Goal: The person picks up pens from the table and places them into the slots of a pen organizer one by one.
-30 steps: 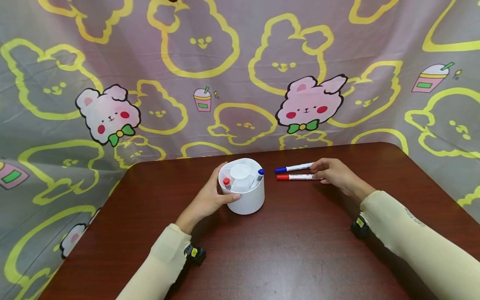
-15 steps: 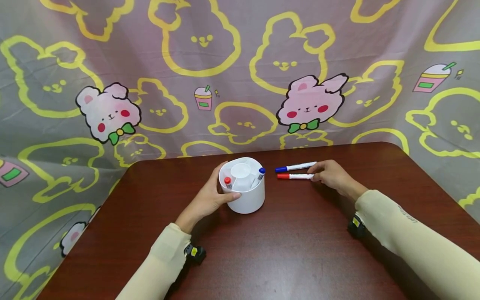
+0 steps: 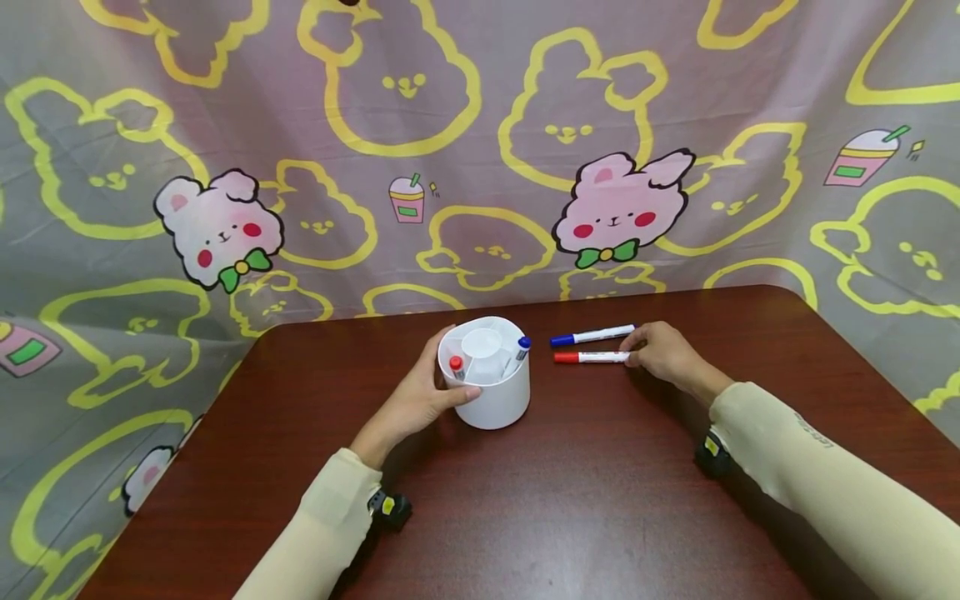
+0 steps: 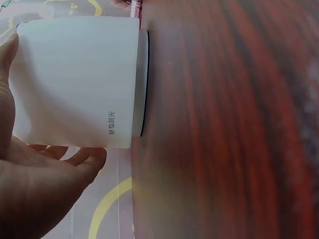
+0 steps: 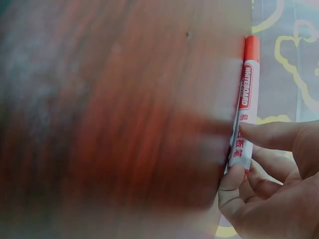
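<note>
**Hand and Marker Positions at the Pen Holder**

Your left hand (image 3: pixel 415 402) gripped the white round pen holder (image 3: pixel 491 392), with the fingers and thumb curled around its left side. The holder stood upright on the dark red-brown table (image 3: pixel 570 508), slightly left of the table's centre. It had a round middle well ringed by outer compartments. One red-capped marker (image 3: pixel 455 365) stood in a compartment on the left side, and one blue-capped marker (image 3: pixel 519 350) stood in a compartment on the right side.

Your right hand (image 3: pixel 663 354) pinched the tail end of the red whiteboard marker (image 3: pixel 592 357) between thumb and fingertips (image 5: pixel 256 135). That marker lay flat on the table, to the right of the holder and clear of it, with its red cap pointing toward the holder. The barrel carried the word WHITEBOARD.

A blue whiteboard marker (image 3: pixel 591 336) lay just beyond the red one, nearly parallel to it, with its cap also pointing toward the holder. Your right hand did not hold it.

A cartoon-rabbit printed cloth (image 3: pixel 480 150) hung behind the table.
</note>
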The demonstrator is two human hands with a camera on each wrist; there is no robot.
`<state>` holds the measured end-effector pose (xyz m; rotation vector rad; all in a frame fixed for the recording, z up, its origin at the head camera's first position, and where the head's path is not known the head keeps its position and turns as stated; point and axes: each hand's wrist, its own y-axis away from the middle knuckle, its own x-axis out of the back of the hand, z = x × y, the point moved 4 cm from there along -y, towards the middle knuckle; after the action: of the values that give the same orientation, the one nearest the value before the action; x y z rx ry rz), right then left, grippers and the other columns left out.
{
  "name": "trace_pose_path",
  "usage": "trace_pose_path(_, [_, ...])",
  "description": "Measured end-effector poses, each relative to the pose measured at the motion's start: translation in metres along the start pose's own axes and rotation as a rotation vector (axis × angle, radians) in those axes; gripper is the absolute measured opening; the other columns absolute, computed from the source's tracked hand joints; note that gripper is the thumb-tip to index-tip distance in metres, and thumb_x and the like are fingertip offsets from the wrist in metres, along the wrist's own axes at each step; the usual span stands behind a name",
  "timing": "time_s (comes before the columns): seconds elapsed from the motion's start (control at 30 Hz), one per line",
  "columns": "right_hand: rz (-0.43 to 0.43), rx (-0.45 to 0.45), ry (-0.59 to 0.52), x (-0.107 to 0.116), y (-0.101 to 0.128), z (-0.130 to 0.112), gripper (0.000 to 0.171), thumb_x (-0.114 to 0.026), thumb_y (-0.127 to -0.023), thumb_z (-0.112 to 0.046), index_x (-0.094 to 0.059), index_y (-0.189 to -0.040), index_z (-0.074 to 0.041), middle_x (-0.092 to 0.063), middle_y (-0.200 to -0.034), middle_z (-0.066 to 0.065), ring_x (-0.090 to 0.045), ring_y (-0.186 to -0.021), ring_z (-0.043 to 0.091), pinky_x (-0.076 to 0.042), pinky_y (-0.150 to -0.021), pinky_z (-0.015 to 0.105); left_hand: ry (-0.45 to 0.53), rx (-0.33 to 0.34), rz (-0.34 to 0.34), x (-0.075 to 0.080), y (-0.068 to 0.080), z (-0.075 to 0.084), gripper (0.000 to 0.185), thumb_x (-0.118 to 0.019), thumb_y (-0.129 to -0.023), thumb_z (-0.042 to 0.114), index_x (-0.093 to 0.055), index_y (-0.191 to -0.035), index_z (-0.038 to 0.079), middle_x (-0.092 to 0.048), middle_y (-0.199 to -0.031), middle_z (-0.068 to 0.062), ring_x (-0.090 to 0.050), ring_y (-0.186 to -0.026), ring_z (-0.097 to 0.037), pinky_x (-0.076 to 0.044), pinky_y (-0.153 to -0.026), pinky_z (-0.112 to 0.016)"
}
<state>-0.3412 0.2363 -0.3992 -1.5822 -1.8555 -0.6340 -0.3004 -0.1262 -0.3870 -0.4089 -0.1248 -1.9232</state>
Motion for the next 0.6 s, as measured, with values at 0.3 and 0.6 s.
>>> trace_pose_path(0.3, [-0.047,-0.013,-0.068,-0.0002,0.0034,0.0009,0.011,-0.073,-0.092,-0.001,-0.074,-0.102,0.004,-0.068,-0.097,0.011,-0.051,-0.082,0.02,-0.042,-0.068,0.031,-0.007,-0.017,-0.008,-0.003,-0.0009,-0.0009,0.107,-0.087,-0.085,0.009,-0.016,-0.165,0.016,-0.04,-0.161,-0.013,-0.04,-0.146,-0.031,-0.03,-0.124,-0.052])
trace_pose_path(0.6, [-0.062,-0.025,-0.28,0.0036,0.0096,-0.0038,0.023,-0.072,-0.097,-0.006,-0.069,-0.115,0.007,-0.066,-0.116,0.018,-0.061,-0.088,0.017,-0.057,-0.074,0.026,-0.024,-0.019,0.004,-0.0029,-0.0017,0.0014,0.105,-0.087,-0.085,0.008,-0.018,-0.165,0.017,-0.041,-0.159,-0.01,-0.039,-0.146,-0.03,-0.027,-0.125,-0.053])
